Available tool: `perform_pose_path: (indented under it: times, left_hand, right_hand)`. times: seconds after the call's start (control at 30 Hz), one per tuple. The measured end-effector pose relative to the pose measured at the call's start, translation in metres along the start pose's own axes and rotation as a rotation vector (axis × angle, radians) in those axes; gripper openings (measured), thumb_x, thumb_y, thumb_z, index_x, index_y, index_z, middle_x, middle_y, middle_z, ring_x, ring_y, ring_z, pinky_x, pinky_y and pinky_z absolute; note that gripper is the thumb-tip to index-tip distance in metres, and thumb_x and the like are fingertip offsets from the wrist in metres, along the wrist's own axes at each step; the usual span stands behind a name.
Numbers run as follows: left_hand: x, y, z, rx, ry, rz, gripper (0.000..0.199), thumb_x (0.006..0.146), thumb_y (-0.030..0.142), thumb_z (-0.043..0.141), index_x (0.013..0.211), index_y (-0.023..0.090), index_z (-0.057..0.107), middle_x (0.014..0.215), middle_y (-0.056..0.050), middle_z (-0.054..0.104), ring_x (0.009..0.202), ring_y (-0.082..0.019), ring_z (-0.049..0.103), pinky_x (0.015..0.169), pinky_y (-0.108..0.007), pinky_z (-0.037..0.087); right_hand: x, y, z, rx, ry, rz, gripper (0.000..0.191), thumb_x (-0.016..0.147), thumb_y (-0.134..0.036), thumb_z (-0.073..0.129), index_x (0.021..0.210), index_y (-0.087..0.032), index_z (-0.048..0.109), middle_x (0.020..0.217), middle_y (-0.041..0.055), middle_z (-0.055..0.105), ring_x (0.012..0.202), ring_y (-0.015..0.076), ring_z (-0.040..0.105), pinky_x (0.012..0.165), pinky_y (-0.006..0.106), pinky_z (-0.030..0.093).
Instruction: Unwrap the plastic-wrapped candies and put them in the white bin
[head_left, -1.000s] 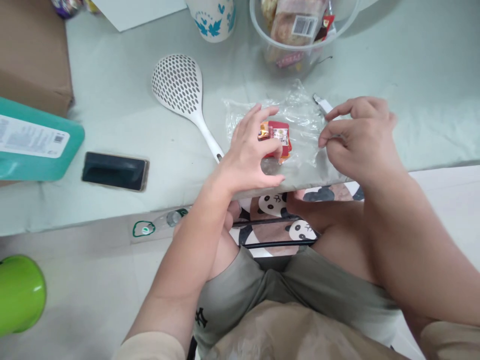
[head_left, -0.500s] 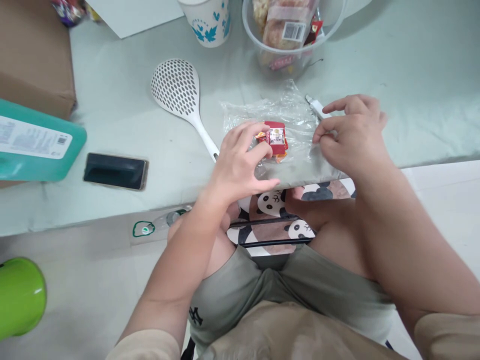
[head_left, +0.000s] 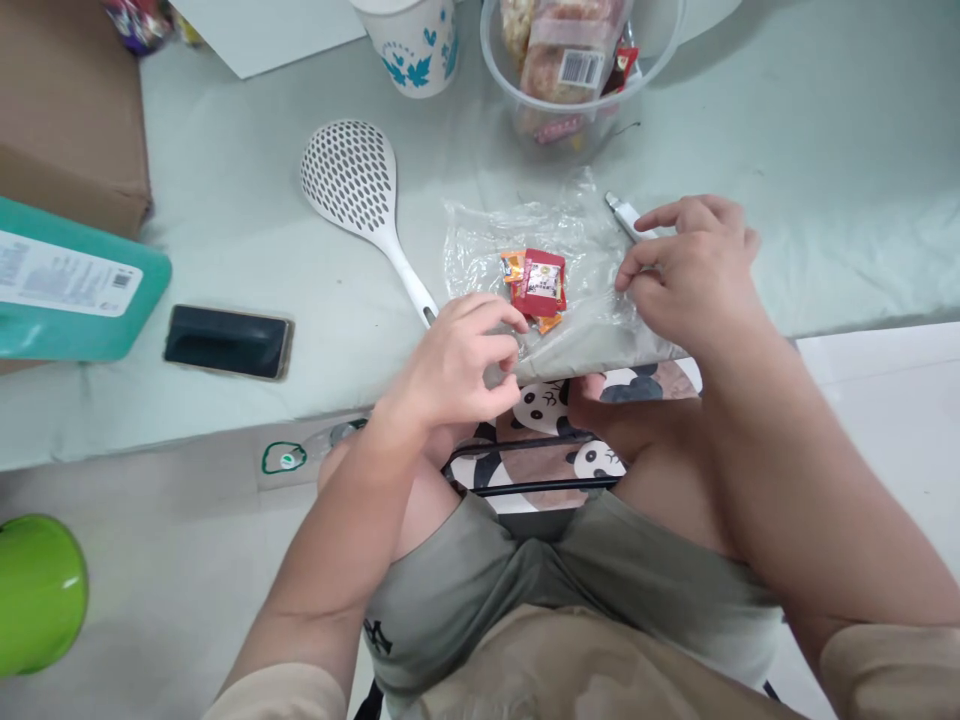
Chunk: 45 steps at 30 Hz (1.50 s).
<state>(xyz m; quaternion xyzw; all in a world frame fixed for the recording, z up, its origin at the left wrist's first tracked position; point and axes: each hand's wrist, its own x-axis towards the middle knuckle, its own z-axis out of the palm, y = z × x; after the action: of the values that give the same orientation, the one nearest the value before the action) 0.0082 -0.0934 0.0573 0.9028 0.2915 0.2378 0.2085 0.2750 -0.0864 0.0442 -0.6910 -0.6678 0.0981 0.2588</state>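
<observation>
Small red and orange packets (head_left: 541,284) lie in a pile on a clear plastic bag (head_left: 480,235), which is spread flat near the table's front edge. My left hand (head_left: 469,362) is just left of and below the packets, its fingers curled but apart, with nothing between them. At the bag's right side is my right hand (head_left: 694,270), thumb and index finger brought close at the bag's edge; whether they pinch the film is hard to see. A white and silver tool (head_left: 628,215) lies partly under the right fingers.
A white slotted ladle (head_left: 356,180) lies left of the bag, and a phone (head_left: 227,341) further left. Behind stand a paper cup (head_left: 416,50) and a clear tub of snacks (head_left: 581,105). A green bottle (head_left: 75,285) and cardboard box (head_left: 71,110) are at far left.
My left hand has drawn back from the packets, down and to the left, leaving them uncovered on the bag. My right hand has barely moved.
</observation>
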Motion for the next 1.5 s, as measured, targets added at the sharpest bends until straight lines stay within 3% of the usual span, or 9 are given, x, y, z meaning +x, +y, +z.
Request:
perform_pose_path:
  times: [0.13,0.3,0.4,0.5,0.77,0.9,1.07,1.27,1.5]
  left_hand:
    - [0.009,-0.005,-0.001,0.019,0.121,-0.118,0.006,0.087,0.028,0.061,0.083,0.024,0.064,0.101,-0.005,0.075,0.098,-0.024,0.071,0.094,-0.046,0.057]
    - [0.041,-0.038,0.007,0.100,0.236,-0.283,0.019,0.098,0.034,0.056,0.111,0.026,0.066,0.125,-0.009,0.072,0.125,-0.029,0.066,0.115,-0.050,0.049]
    - [0.055,-0.053,0.019,0.099,0.167,-0.263,0.033,0.101,0.039,0.055,0.130,0.025,0.063,0.145,-0.010,0.066,0.141,-0.030,0.058,0.124,-0.050,0.042]
    - [0.058,-0.054,0.030,0.116,0.088,-0.269,0.043,0.103,0.042,0.051,0.141,0.024,0.060,0.156,-0.010,0.060,0.150,-0.032,0.050,0.130,-0.053,0.034]
    - [0.047,-0.053,0.039,0.135,0.024,-0.403,0.060,0.106,0.059,0.040,0.151,0.021,0.054,0.164,-0.014,0.052,0.157,-0.036,0.041,0.130,-0.057,0.032]
    - [0.046,-0.058,0.038,0.132,0.179,-0.343,0.056,0.106,0.061,0.039,0.146,0.025,0.055,0.158,-0.012,0.057,0.153,-0.033,0.047,0.128,-0.054,0.035]
    - [0.044,-0.055,0.023,0.115,0.355,-0.346,0.038,0.109,0.049,0.035,0.114,0.026,0.065,0.116,-0.008,0.071,0.117,-0.025,0.068,0.108,-0.046,0.054]
    - [0.044,-0.046,0.019,0.035,0.312,-0.383,0.022,0.100,0.019,0.042,0.091,0.026,0.061,0.098,-0.004,0.070,0.096,-0.022,0.068,0.090,-0.039,0.057]
    - [0.046,-0.047,0.021,0.042,0.192,-0.444,0.019,0.093,0.016,0.041,0.090,0.025,0.057,0.100,-0.007,0.071,0.101,-0.025,0.066,0.095,-0.041,0.054]
  right_hand:
    - [0.004,-0.006,-0.001,0.004,0.108,0.000,0.032,0.076,-0.007,0.054,0.092,-0.023,0.077,0.116,0.0138,0.071,0.122,0.0388,0.058,0.101,0.061,0.040]
    - [0.016,-0.022,0.014,-0.065,0.018,-0.078,0.042,0.088,-0.018,0.054,0.126,-0.031,0.068,0.129,0.0139,0.070,0.137,0.0438,0.048,0.104,0.065,0.036]
    - [0.023,-0.027,0.023,-0.103,-0.049,-0.066,0.044,0.091,-0.022,0.055,0.132,-0.032,0.065,0.133,0.0138,0.070,0.146,0.0475,0.040,0.109,0.074,0.027]
    - [0.025,-0.020,0.026,-0.112,-0.035,-0.061,0.042,0.091,-0.023,0.055,0.130,-0.030,0.065,0.130,0.0155,0.072,0.143,0.0472,0.045,0.110,0.078,0.023]
    - [0.021,0.010,0.028,-0.156,0.082,-0.099,0.041,0.097,-0.031,0.049,0.134,-0.031,0.064,0.125,0.0182,0.067,0.137,0.0480,0.046,0.100,0.072,0.035]
    - [0.017,-0.009,0.019,-0.160,0.142,-0.072,0.042,0.098,-0.031,0.049,0.138,-0.030,0.062,0.136,0.0186,0.059,0.135,0.0441,0.050,0.101,0.064,0.041]
    - [-0.002,-0.050,0.018,-0.031,-0.040,-0.206,0.038,0.097,-0.034,0.051,0.132,-0.028,0.065,0.129,0.0158,0.062,0.117,0.0360,0.059,0.098,0.055,0.049]
    - [-0.015,-0.071,0.035,-0.052,-0.126,-0.227,0.044,0.094,-0.034,0.054,0.136,-0.028,0.064,0.140,0.0162,0.059,0.120,0.0390,0.055,0.099,0.057,0.047]
    - [-0.013,-0.063,0.041,-0.051,-0.175,-0.212,0.048,0.090,-0.023,0.053,0.136,-0.023,0.067,0.122,0.0151,0.067,0.107,0.0351,0.056,0.094,0.051,0.051]
